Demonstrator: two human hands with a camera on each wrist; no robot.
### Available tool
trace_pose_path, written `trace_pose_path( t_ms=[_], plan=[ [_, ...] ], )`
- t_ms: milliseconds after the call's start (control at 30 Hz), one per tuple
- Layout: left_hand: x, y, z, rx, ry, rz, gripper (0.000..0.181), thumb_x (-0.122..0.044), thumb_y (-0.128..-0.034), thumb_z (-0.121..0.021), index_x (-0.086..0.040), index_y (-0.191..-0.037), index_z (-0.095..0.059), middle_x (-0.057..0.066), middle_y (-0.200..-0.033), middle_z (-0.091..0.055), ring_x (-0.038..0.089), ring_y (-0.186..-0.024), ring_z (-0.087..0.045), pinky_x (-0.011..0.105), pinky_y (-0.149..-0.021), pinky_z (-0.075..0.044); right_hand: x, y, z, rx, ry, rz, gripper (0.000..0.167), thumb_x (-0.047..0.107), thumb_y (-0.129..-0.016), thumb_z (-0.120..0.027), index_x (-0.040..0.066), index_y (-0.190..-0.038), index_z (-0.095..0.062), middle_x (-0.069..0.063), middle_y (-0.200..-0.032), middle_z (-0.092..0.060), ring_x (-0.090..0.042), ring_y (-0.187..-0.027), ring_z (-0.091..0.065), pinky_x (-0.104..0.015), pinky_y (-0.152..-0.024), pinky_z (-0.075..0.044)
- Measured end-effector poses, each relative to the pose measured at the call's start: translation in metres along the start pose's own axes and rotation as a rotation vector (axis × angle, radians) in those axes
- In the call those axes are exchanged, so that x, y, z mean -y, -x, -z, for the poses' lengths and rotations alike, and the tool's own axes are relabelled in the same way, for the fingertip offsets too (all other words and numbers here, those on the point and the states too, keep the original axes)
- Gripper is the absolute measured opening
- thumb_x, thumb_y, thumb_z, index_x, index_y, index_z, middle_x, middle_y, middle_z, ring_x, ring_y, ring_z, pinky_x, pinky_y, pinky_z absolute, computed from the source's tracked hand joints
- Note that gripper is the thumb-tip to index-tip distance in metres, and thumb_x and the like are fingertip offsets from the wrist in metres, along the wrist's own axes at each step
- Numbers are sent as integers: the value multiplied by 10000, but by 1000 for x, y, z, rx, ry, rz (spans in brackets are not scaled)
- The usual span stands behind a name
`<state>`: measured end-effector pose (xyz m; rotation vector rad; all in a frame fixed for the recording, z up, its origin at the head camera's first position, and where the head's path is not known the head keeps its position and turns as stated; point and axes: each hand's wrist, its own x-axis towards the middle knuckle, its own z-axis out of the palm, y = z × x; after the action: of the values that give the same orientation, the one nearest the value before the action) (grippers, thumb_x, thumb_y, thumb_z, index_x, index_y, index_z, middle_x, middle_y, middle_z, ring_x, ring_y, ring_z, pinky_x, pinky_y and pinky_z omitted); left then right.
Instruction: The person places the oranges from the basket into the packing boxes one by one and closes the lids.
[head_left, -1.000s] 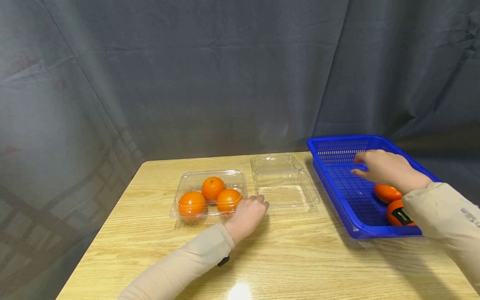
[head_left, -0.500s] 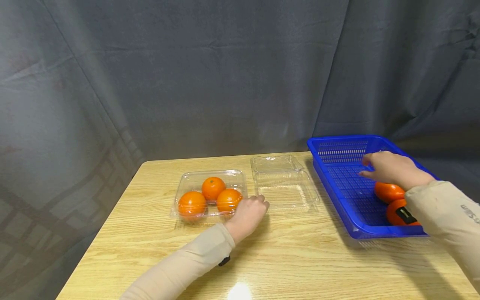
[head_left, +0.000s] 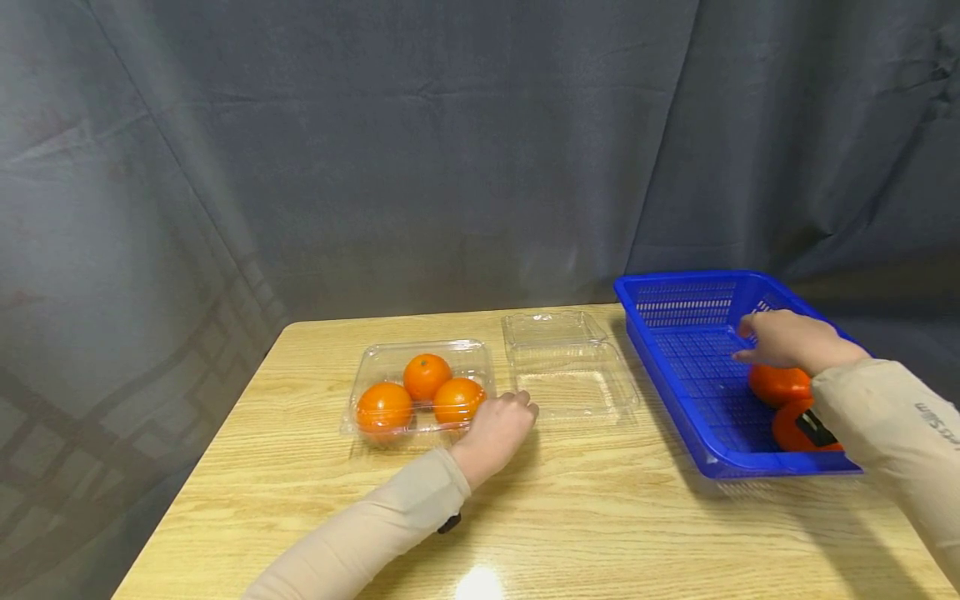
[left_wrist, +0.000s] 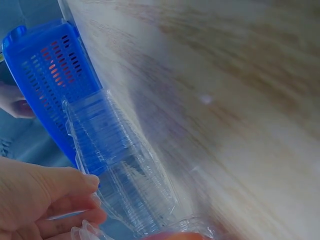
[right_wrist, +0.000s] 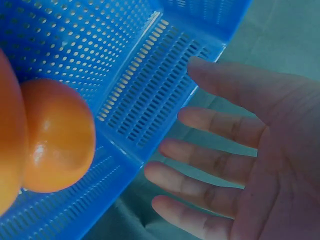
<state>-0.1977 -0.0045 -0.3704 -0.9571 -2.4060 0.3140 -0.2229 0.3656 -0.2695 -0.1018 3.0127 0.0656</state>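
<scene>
In the head view, my left hand (head_left: 497, 437) rests by the right front corner of a clear plastic box (head_left: 390, 354) holding three oranges (head_left: 427, 377). The left wrist view shows its thumb and fingers (left_wrist: 70, 182) loosely bent near clear plastic, with no firm grip visible. My right hand (head_left: 795, 340) hovers above the blue basket (head_left: 675, 408), near an orange-red fruit (head_left: 777, 385) and a second one (head_left: 797, 429), partly hidden by the sleeve and wrist strap. From the right wrist, the hand (right_wrist: 250, 150) appears with spread fingers, apart from the fruit (right_wrist: 57, 135).
A second clear box (head_left: 573, 387) lies with its lid folded back, between the filled box and the basket. All stand on a light wooden table (head_left: 600, 517); a grey curtain (head_left: 450, 167) hangs behind it.
My right hand has shifted a little to the right over the basket, still holding nothing. My left hand and the boxes have stayed in place.
</scene>
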Motion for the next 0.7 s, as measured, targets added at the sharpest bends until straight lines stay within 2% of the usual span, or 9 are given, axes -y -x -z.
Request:
trace_pose_path(
  t_ms=[333, 500, 700],
  plan=[
    [0, 0, -1, -7, -4, -3, 152, -57, -729, -728, -177, -819, -707, -51, -778, -643, 44, -607, -587, 137, -489, -497, -13, -2, -5, 39, -52, -50, 610, 343, -766, -725, -108, -1139, -555, -392, -1129, -529, -516, -948, -527, -666, -694, -454],
    [0, 1, -1, -16, -10, -4, 150, -55, -730, -726, -177, -814, -708, -50, -765, -641, 39, -600, -584, 132, -486, -494, -18, -4, -6, 65, -83, -69, 646, 363, -753, -734, -114, -1146, -542, -386, -1099, -541, -466, -876, -553, -642, -674, -463],
    [0, 1, -1, -24, -4, -3, 150, -44, -727, -718, -174, -801, -704, -50, -753, -638, 44, -596, -581, 137, -483, -493, -22, -4, -7, 107, -144, -80, 657, 350, -754, -732, -129, -1150, -520, -338, -1010, -583, -318, -750, -561, -520, -622, -499]
  ],
)
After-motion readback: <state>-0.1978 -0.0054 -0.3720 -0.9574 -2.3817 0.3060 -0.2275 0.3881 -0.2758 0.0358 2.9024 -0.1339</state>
